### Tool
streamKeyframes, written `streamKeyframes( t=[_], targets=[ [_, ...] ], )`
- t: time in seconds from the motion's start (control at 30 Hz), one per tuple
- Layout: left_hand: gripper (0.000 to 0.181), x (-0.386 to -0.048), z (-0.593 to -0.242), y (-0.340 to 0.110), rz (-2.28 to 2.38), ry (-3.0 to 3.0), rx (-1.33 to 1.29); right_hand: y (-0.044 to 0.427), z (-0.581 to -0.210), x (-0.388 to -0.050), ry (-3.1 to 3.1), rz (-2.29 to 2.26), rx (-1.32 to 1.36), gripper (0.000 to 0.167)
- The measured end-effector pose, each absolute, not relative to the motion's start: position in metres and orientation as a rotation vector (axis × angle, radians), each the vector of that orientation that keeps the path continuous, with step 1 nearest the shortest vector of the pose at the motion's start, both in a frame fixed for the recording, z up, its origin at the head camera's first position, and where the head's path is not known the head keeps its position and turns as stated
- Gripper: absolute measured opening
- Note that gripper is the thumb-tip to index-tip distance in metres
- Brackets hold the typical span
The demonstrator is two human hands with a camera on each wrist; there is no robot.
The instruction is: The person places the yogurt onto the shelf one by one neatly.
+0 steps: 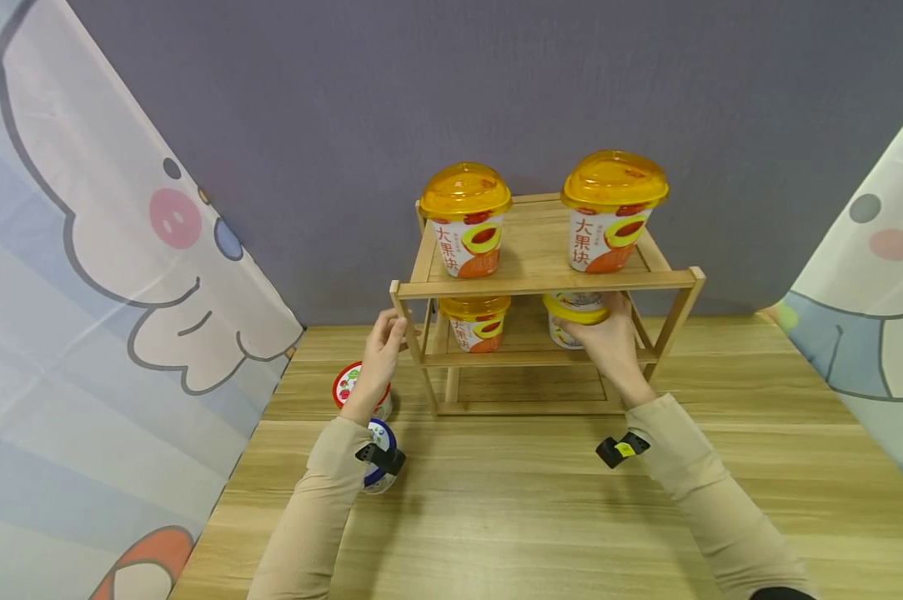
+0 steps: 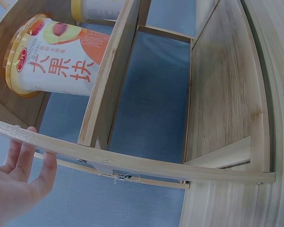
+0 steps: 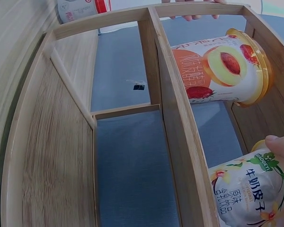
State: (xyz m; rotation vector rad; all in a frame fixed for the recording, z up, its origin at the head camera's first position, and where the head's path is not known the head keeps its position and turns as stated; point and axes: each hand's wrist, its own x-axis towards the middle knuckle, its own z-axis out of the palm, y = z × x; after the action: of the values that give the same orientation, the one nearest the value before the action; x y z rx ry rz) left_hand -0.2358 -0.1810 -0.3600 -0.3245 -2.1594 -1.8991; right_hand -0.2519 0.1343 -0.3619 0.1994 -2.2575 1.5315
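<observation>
A wooden rack (image 1: 541,289) of three levels stands against the grey backdrop. My right hand (image 1: 609,337) grips a white cup with a yellow lid (image 1: 567,333) on the middle shelf; its floral label (image 3: 251,191) faces the right wrist camera. To its left on that shelf sits an orange-lidded peach cup (image 1: 477,325). My left hand (image 1: 383,342) is at the rack's left front post, fingertips (image 2: 49,163) touching the wood. Two more orange-lidded peach cups, one left (image 1: 466,221) and one right (image 1: 614,212), stand upright on the top board.
On the table (image 1: 496,508), left of the rack, stand a red-rimmed cup (image 1: 346,385) and a blue-rimmed cup (image 1: 382,433), both partly hidden by my left arm. The bottom shelf (image 1: 529,385) holds nothing visible. Cartoon-printed cloths (image 1: 113,192) hang at both sides.
</observation>
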Motion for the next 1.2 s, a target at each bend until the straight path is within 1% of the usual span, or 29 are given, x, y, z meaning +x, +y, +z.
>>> streamKeyframes(
  t=[0.27,0.4,0.5,0.67,1.0,1.2],
  targets=[
    [0.029,-0.236,-0.361,-0.181,-1.883,-2.182,-0.317,0.134,-0.362,-0.251,-2.283,1.525,0.216,0.079],
    [0.027,-0.236,-0.359,-0.181,-1.922,-2.165,-0.323,0.135,-0.360,-0.248,-2.312,1.530,0.219,0.079],
    [0.025,-0.231,-0.353,-0.178,-1.909,-2.179,-0.315,0.136,-0.359,-0.244,-2.322,1.525,0.239,0.074],
    [0.027,-0.222,-0.343,-0.174,-1.894,-2.197,-0.312,0.138,-0.356,-0.237,-2.327,1.525,0.263,0.066],
    [0.024,-0.220,-0.340,-0.173,-1.885,-2.207,-0.314,0.150,-0.356,-0.219,-2.396,1.420,0.222,0.062],
    [0.023,-0.220,-0.340,-0.173,-1.900,-2.196,-0.304,0.156,-0.354,-0.210,-2.338,1.332,0.247,0.051]
  ],
)
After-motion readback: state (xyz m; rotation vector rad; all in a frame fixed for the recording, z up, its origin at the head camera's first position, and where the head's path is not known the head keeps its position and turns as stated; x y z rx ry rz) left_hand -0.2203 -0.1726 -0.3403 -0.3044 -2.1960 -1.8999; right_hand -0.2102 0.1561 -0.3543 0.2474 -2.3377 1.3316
